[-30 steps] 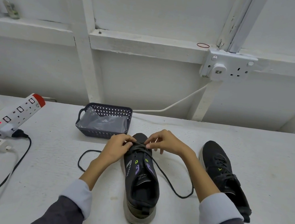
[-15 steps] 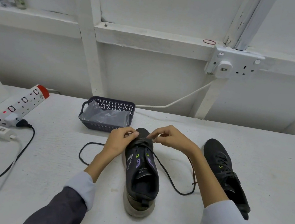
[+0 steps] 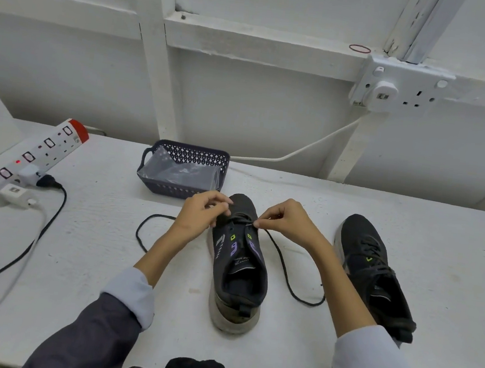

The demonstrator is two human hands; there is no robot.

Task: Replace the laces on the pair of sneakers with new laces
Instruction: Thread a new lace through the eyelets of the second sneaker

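Note:
A black sneaker point(image 3: 237, 274) stands in the middle of the white table, toe pointing away from me, its tongue open. A black lace point(image 3: 287, 279) runs through its front eyelets and trails in loops to both sides. My left hand point(image 3: 201, 212) pinches the lace at the left side of the toe eyelets. My right hand point(image 3: 287, 220) pinches the lace at the right side. A second black sneaker point(image 3: 376, 274), laced, lies to the right, partly behind my right forearm.
A dark plastic basket point(image 3: 185, 174) holding a clear plastic bag sits just beyond the sneaker. A power strip point(image 3: 39, 154) with a plugged charger and cables lies at the left. A wall socket point(image 3: 396, 92) hangs at the upper right.
The view tilted up slightly, and both hands stay at the toe eyelets. The right hand has shifted a little right along the lace.

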